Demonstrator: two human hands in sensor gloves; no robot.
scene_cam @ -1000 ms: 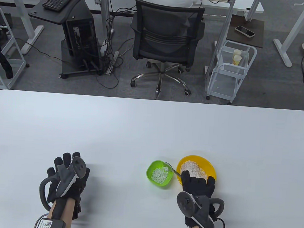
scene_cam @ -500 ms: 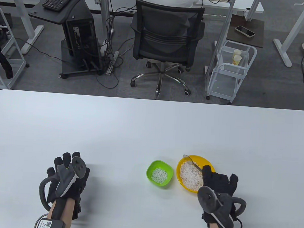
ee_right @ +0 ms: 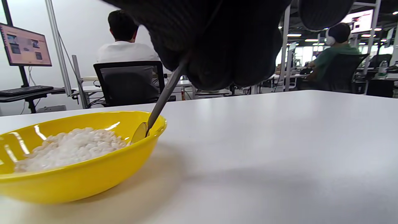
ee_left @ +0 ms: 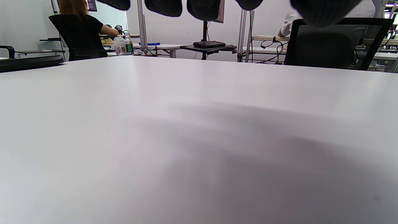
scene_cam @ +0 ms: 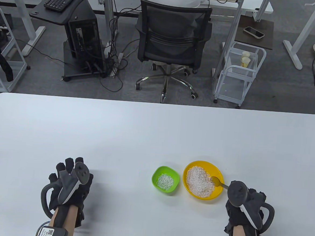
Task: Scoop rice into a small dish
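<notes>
Near the table's front edge, the spoon (scene_cam: 217, 182), gripped by the right hand (scene_cam: 244, 207), was swung back from the green dish (scene_cam: 165, 180) into the yellow bowl's (scene_cam: 203, 179) rice (scene_cam: 199, 180); another scoop seemed due.

- The right hand (scene_cam: 244, 207) in its black sensor glove lies mostly under its grey tracker in the table view, so its fingers cannot be seen there.
- The thin metal spoon (scene_cam: 219, 182) has its handle end buried under that hand; in the right wrist view the handle (ee_right: 164, 95) vanishes into the dark fingers (ee_right: 217, 40).
- The left hand's fingertips (ee_left: 163, 6) are cut off by the left wrist view's top edge.
</notes>
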